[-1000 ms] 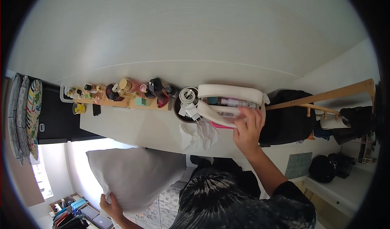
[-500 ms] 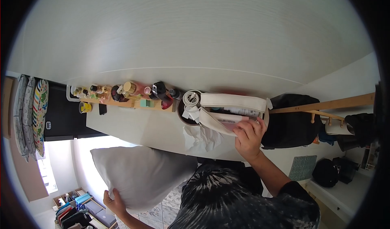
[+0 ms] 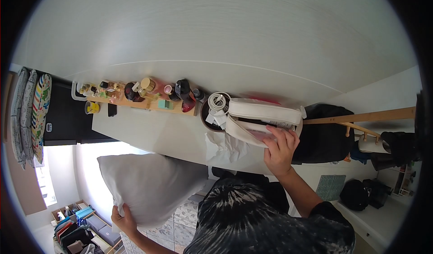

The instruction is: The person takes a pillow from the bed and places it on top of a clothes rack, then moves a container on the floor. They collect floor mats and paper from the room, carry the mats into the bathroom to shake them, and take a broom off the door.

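The left hand (image 3: 125, 219) clamps a plump grey fabric cushion (image 3: 151, 186) by its edge; the right hand (image 3: 280, 152) bends over the near side of an open, oblong cream pouch (image 3: 264, 110) on a pale smooth tabletop (image 3: 151, 130), whether gripping it I cannot tell

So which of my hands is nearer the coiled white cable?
Right. Your right hand is on the white pouch, right of the coiled white cable; your left hand is farther away, lower left, holding the grey pillow.
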Demonstrator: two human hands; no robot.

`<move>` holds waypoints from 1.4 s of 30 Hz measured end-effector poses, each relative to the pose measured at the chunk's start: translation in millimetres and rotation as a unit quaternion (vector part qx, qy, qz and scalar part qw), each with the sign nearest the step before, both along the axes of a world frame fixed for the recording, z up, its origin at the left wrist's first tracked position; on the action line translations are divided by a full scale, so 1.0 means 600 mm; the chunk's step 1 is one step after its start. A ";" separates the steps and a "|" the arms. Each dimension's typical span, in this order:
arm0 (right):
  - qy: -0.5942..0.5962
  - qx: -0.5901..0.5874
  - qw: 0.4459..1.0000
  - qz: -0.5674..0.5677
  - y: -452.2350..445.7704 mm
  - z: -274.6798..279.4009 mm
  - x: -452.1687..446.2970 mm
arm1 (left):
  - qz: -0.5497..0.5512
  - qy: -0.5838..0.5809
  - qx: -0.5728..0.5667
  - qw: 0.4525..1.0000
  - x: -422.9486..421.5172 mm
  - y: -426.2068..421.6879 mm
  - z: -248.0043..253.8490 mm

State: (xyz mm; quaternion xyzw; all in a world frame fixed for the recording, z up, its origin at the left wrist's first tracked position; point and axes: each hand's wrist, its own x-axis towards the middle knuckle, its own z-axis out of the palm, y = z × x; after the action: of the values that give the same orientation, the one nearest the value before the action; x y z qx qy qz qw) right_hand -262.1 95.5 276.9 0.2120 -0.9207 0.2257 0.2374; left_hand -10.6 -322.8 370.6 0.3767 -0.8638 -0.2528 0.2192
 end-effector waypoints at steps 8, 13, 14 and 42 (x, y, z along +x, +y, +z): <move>0.003 0.003 1.000 -0.004 -0.003 -0.009 0.001 | 0.007 0.006 0.013 1.000 0.007 -0.007 -0.003; 0.001 0.012 1.000 -0.001 -0.001 -0.005 -0.001 | 0.006 0.008 0.018 1.000 0.010 -0.009 -0.004; -0.005 0.008 1.000 0.000 -0.001 -0.001 -0.004 | 0.006 0.017 0.021 1.000 0.009 -0.008 -0.003; -0.573 -0.144 0.613 0.525 -0.821 0.051 0.182 | -0.287 0.156 -0.081 0.942 0.154 -0.314 0.094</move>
State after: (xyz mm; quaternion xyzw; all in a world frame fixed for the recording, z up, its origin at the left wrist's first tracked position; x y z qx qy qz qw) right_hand -152.9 -397.2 307.3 0.4496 -0.5563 0.5174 -0.4697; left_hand 82.1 -511.4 426.9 0.0494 -0.9079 -0.2900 0.2986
